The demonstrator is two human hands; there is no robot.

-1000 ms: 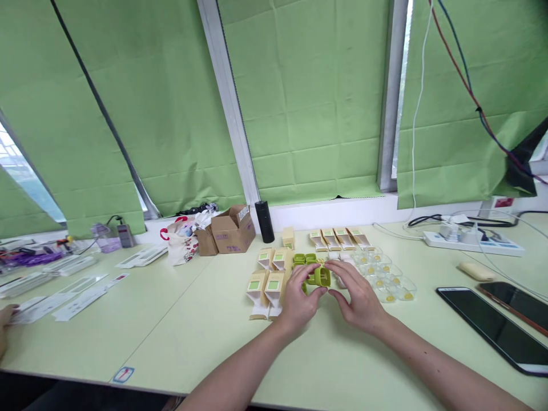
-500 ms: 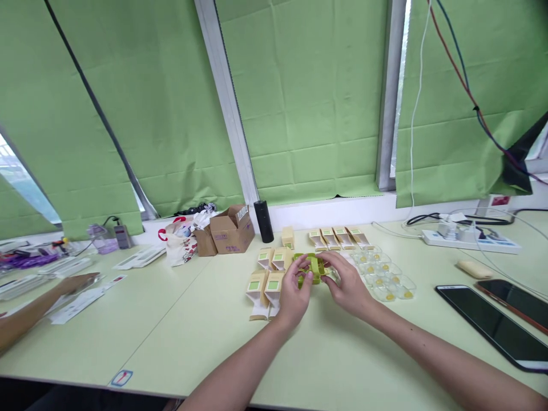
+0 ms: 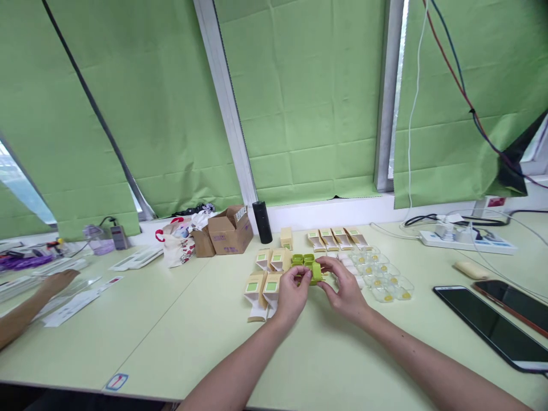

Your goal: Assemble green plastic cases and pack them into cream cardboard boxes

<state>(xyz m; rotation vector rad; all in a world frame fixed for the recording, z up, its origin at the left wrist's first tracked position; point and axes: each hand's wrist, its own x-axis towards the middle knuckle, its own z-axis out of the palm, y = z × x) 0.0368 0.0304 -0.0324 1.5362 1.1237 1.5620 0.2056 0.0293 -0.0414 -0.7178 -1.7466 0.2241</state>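
My left hand [image 3: 294, 292] pinches a small olive-green plastic box [image 3: 316, 274] from its left side. Thumb and fingers of my right hand [image 3: 345, 285] close on the box's right side; the fingers cover part of it. Just behind, green square cups [image 3: 303, 259] show their open tops. To the left of my left hand stand several beige cartons [image 3: 256, 283] with green labels and open white flaps. Small white pieces [image 3: 347, 262] lie behind my right hand, beside clear plastic cups [image 3: 379, 269] with yellow contents.
More beige cartons [image 3: 329, 239] line the back, near a black cylinder [image 3: 262, 222] and a cardboard box [image 3: 232, 231]. At right are a power strip [image 3: 466, 242] and phones [image 3: 483, 325]. Another person's hand [image 3: 60, 282] is over papers [image 3: 77, 302] at left.
The green box has turned in my hands and tilted, and the green cups behind it now show. The other person's hand has drawn back to the left.
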